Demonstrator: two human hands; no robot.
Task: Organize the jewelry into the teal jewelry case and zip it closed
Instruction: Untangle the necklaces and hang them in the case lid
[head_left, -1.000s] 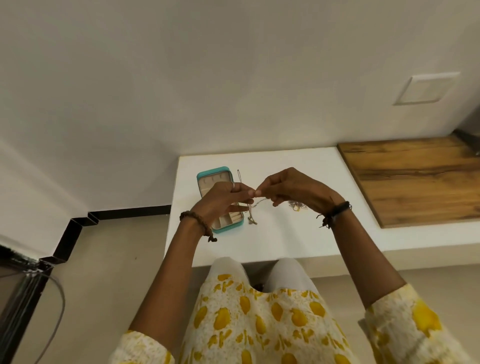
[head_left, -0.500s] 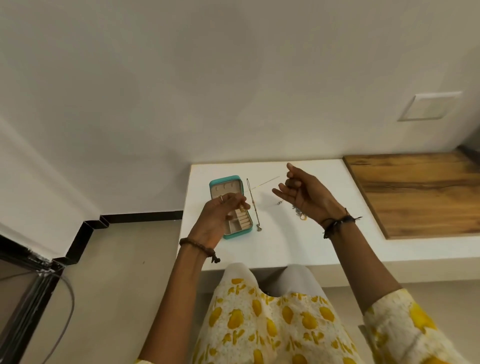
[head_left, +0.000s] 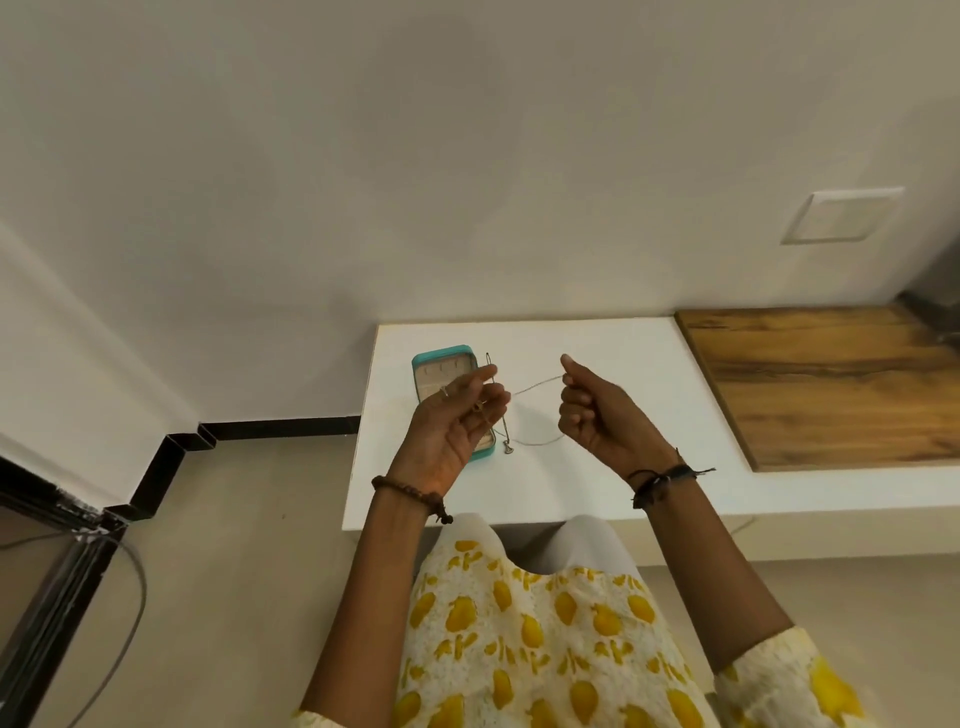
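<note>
Left hand (head_left: 451, 415): raised palm-up over the near half of the teal jewelry case (head_left: 444, 370); fingers curled, grip pinching one end of a thin chain (head_left: 537, 385) at the fingertips.
Right hand (head_left: 597, 410): held up to the right, well apart from the left; fingers curled into a loose fist, grip pinching the other end of the chain near the top.
Chain: fine, pale metal, strung between the two hands, long axis left to right, sagging slightly; a slack loop seems to trail to the worktop (head_left: 597, 483) below.
Second necklace (head_left: 500, 405): lies on the worktop just beside the case's right edge, long axis near to far, small pendant at the near end.
Case: open, beige lining, slots in the far part; near half hidden by the left hand.
Key relation: case lies directly under the left hand, left of the chain's span; the left hand is nearer.
Judgement: chain probably goes in next; tangling is the risk.
</note>
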